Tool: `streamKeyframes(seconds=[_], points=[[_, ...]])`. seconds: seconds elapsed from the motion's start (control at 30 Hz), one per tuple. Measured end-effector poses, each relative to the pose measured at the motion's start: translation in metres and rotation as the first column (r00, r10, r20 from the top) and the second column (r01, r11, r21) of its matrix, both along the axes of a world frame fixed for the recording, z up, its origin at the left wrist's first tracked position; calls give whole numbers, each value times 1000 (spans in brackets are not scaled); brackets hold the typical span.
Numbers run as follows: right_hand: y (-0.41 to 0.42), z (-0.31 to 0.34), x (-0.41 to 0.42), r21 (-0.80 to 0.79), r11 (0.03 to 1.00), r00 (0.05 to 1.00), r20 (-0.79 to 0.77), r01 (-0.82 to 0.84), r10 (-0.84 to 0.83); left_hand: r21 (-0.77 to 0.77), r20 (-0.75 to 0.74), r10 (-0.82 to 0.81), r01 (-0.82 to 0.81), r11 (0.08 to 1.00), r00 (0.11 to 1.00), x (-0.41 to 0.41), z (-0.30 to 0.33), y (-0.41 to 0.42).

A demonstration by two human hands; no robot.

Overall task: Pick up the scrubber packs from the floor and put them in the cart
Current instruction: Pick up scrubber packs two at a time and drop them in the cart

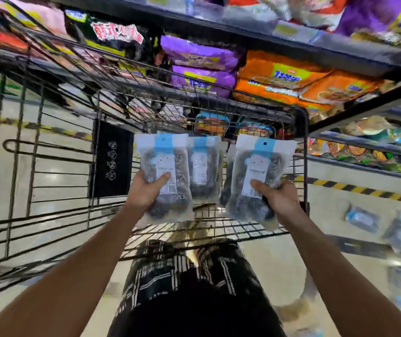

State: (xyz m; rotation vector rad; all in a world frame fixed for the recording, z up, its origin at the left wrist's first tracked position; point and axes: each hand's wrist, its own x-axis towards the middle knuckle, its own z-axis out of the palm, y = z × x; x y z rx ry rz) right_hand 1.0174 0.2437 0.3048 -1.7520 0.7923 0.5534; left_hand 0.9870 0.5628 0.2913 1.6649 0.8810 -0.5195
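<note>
Packs of scrubbers stood upright over the cart [301, 152], long axes vertical: the left hand [146, 190] gripped a pack [164, 178] with another [201, 166] behind it, the right hand [277, 198] gripped a third [255, 178]. Both hung above the basket, so release looked near. More packs [362, 218] lay on the floor to the right, nearer the right hand.

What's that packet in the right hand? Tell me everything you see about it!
The scrubber pack is a clear plastic pouch with a white top, a light blue strip and a small hang hole. Dark, wiry metal scrubbers fill it, behind a white label with print. It stands upright, held up over the cart. The right hand grips its lower part, thumb pressed on the front. Another pack seems tucked just behind it.
</note>
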Motion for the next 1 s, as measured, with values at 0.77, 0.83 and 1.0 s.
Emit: streamKeyframes(seconds=[0.77, 0.83, 1.0], points=[[-10, -187, 34, -434, 883, 969, -232, -178, 81, 406, -276, -85, 196, 893, 958, 16, -181, 16], [-8, -161, 27, -486, 836, 955, -263, -255, 139, 374, -306, -106, 221, 901, 946, 14, -166, 20], [3, -90, 7, -461, 802, 922, -257, -380, 290, 306, -282, -281, 363, 880, 917, 6, -101, 27]])
